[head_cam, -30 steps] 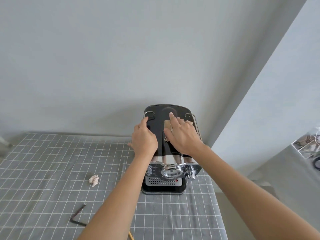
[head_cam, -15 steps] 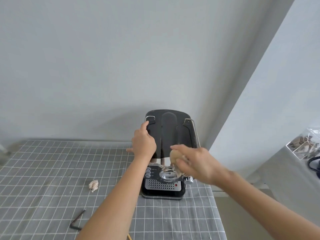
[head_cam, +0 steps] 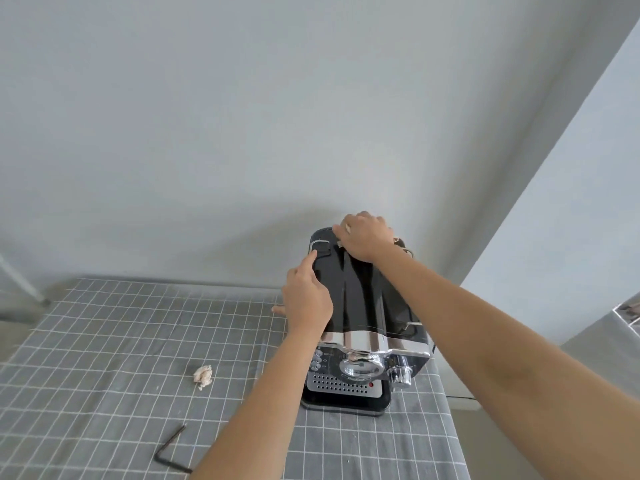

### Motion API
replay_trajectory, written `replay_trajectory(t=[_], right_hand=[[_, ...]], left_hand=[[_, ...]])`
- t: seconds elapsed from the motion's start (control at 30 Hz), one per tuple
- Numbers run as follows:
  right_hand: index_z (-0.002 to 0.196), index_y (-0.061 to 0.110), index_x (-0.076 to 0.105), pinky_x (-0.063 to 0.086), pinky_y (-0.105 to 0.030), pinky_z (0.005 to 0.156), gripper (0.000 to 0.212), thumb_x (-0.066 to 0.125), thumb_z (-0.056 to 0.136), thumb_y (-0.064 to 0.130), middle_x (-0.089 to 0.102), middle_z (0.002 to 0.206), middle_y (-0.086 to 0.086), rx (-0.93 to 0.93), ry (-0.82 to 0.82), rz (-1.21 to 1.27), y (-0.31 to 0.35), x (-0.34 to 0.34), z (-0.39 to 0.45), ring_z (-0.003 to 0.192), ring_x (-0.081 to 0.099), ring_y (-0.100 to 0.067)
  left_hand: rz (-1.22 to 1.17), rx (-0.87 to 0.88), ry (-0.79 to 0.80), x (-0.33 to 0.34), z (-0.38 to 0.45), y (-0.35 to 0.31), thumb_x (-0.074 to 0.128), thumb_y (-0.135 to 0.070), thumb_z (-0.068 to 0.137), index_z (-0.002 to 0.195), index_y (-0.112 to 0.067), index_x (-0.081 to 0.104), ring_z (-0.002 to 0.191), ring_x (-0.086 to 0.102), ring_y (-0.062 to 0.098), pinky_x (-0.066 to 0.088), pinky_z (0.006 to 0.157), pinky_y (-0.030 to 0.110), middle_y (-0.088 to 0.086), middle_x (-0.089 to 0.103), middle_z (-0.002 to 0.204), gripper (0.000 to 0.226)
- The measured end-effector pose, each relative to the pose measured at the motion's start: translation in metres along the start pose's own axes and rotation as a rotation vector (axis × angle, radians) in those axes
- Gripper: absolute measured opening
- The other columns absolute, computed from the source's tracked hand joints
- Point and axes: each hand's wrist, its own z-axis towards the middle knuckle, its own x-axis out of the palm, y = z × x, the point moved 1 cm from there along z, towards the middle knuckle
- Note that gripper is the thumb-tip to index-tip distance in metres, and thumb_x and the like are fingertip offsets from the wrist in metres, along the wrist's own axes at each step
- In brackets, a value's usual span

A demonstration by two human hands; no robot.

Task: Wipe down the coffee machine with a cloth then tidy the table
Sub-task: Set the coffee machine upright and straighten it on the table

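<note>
Nearest, a dark bent hex key (head_cam: 170, 451) is lying on the grey checked tablecloth (head_cam: 86, 341), close to the front edge and left of the person's left forearm. Further in, a small crumpled wad of pale paper (head_cam: 203, 375) is sitting alone on the cloth, well apart from the key and left of the machine.

Beyond that, the coffee machine (head_cam: 360, 306) is standing at the right end of the table, its chrome front panel, round gauge and perforated drip grille facing the camera, its glossy black top stretching away toward the wall (head_cam: 242, 133).

On the machine's left edge, the left hand (head_cam: 308, 299) is bracing the body: the thumb is lying straight along the top near a small metal clip, while the other fingers are reaching down the left side, with one fingertip showing below.

Farthest, the right hand (head_cam: 367, 237) is pressing palm-down on the rear of the black top, fingers bent over the back edge. A scrap of beige cloth (head_cam: 340, 243) is peeking out beneath it; how much the hand is gripping cannot be told, since the hand is covering it.
</note>
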Motion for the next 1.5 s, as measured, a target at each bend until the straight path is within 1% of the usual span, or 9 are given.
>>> replay_trajectory(t=[0.17, 0.33, 0.53, 0.73, 0.87, 1.03, 1.17, 1.27, 1.5], right_hand=[[0.101, 0.020, 0.067, 0.046, -0.048, 0.094, 0.032, 0.037, 0.096, 0.031, 0.060, 0.121, -0.005, -0.166, -0.038, -0.062, -0.001, 0.007, -0.018, 0.113, 0.051, -0.038], [0.123, 0.026, 0.067, 0.036, -0.056, 0.108, 0.034, 0.046, 0.096, 0.030, 0.050, 0.146, -0.002, -0.241, -0.038, -0.010, 0.000, 0.020, -0.068, 0.140, 0.030, -0.037], [0.125, 0.028, 0.066, 0.031, -0.060, 0.111, 0.032, 0.051, 0.097, 0.030, 0.047, 0.149, 0.002, -0.290, -0.023, 0.064, -0.004, 0.028, -0.128, 0.145, 0.025, -0.036], [0.111, 0.016, 0.075, 0.039, -0.035, 0.111, 0.023, 0.059, 0.094, 0.019, 0.070, 0.122, -0.002, -0.472, -0.020, 0.233, -0.025, 0.009, -0.171, 0.128, 0.054, -0.012], [0.114, 0.011, 0.071, 0.049, -0.031, 0.100, 0.024, 0.060, 0.094, 0.015, 0.069, 0.121, -0.004, -0.349, -0.390, 0.384, -0.031, -0.016, -0.146, 0.123, 0.058, -0.019], [0.150, 0.009, 0.027, 0.015, -0.053, 0.119, 0.066, 0.033, 0.100, 0.052, 0.024, 0.158, -0.021, 0.008, -0.057, -0.149, -0.021, 0.013, -0.102, 0.148, 0.012, -0.041], [0.127, 0.006, 0.051, 0.026, -0.052, 0.105, 0.053, 0.029, 0.100, 0.046, 0.060, 0.120, -0.021, 0.045, -0.207, -0.365, -0.019, 0.020, -0.102, 0.120, 0.045, -0.042], [0.110, 0.017, 0.059, 0.019, -0.052, 0.101, 0.047, 0.021, 0.100, 0.043, 0.067, 0.094, -0.011, 0.046, -0.147, -0.489, -0.022, 0.012, -0.104, 0.106, 0.050, -0.041], [0.068, 0.017, 0.060, 0.001, -0.058, 0.099, 0.041, 0.037, 0.100, 0.028, 0.034, 0.045, 0.001, -0.009, -0.178, -0.650, -0.009, 0.007, -0.132, 0.088, 0.060, -0.034]], left_hand=[[-0.034, -0.042, -0.046, 0.001, -0.001, 0.001, 0.034, -0.004, 0.099, 0.141, -0.029, 0.042, 0.106, 0.054, 0.031, 0.035, 0.100, 0.064, 0.008, 0.050, 0.120, 0.050], [-0.044, -0.073, -0.051, 0.000, -0.003, -0.002, 0.034, -0.008, 0.100, 0.142, -0.031, 0.038, 0.114, 0.052, 0.035, 0.033, 0.100, 0.065, 0.010, 0.040, 0.138, 0.048], [-0.066, -0.050, -0.037, -0.003, -0.004, 0.000, 0.032, -0.007, 0.100, 0.145, -0.024, 0.035, 0.128, 0.038, 0.025, 0.028, 0.107, 0.061, 0.012, 0.039, 0.142, 0.048], [-0.061, -0.059, -0.041, -0.001, -0.004, -0.001, 0.031, -0.009, 0.101, 0.145, -0.028, 0.034, 0.126, 0.042, 0.028, 0.029, 0.105, 0.061, 0.010, 0.035, 0.144, 0.048], [-0.085, -0.041, -0.063, 0.001, -0.002, 0.001, 0.034, -0.005, 0.099, 0.143, -0.024, 0.038, 0.116, 0.050, 0.030, 0.035, 0.105, 0.053, 0.013, 0.042, 0.135, 0.048], [-0.066, -0.058, -0.087, 0.002, -0.002, 0.002, 0.035, -0.006, 0.099, 0.141, -0.024, 0.042, 0.115, 0.052, 0.033, 0.032, 0.104, 0.061, 0.013, 0.042, 0.135, 0.046], [-0.055, -0.028, -0.096, 0.004, -0.001, 0.003, 0.034, -0.005, 0.099, 0.142, -0.021, 0.041, 0.123, 0.045, 0.030, 0.031, 0.105, 0.061, 0.014, 0.042, 0.137, 0.046], [-0.054, -0.004, -0.096, 0.004, -0.002, 0.005, 0.033, -0.005, 0.100, 0.142, -0.018, 0.041, 0.123, 0.045, 0.030, 0.033, 0.107, 0.049, 0.017, 0.041, 0.138, 0.046], [-0.030, -0.030, -0.103, 0.005, -0.004, 0.003, 0.033, -0.006, 0.100, 0.141, -0.020, 0.043, 0.120, 0.048, 0.036, 0.034, 0.105, 0.055, 0.016, 0.038, 0.140, 0.045]])
